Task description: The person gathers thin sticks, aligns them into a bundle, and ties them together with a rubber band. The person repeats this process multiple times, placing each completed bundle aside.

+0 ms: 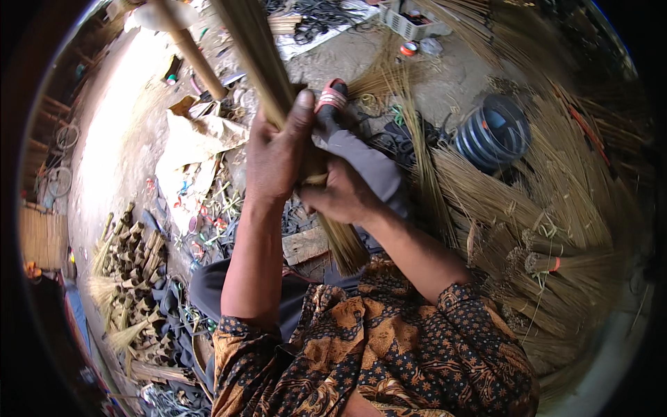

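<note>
A long bundle of thin tan broom stalks [258,59] slants across the middle of the view, from the top edge down toward my lap. Around its middle, my left hand [278,149] is closed with the thumb lying along the stalks. Just below it, my right hand [342,191] grips the same bundle, its fingers curled and partly hidden. The lower ends of the stalks fan slightly beside a small wooden block [306,245]. My grey-trousered leg and a red sandal [331,95] lie beyond my hands.
Piles of loose stalks [500,194] cover the right, with a dark ribbed bucket [493,132] among them. Several short tied bundles [135,257] are heaped at the left. A wooden pole [191,55] stands at upper left, near a pale sack [194,139]. A white crate [406,24] sits far back.
</note>
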`<control>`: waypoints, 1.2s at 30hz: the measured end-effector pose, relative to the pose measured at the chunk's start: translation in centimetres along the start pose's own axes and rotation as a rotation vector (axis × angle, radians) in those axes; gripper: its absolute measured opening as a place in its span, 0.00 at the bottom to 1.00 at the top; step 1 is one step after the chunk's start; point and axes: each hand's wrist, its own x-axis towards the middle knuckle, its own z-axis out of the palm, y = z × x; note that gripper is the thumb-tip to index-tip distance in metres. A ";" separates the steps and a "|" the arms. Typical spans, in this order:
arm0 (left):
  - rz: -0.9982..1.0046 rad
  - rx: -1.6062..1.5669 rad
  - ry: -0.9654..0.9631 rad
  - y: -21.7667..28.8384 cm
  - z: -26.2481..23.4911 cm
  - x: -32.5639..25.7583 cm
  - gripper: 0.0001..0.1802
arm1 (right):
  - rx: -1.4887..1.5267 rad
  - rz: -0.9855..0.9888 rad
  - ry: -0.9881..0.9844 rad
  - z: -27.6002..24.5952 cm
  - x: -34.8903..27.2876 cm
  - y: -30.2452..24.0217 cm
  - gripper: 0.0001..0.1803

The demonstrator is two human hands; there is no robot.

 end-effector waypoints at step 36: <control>-0.418 0.607 0.232 -3.7 -27.4 -6.5 0.13 | 0.350 0.189 -0.063 -3.0 5.0 15.4 0.54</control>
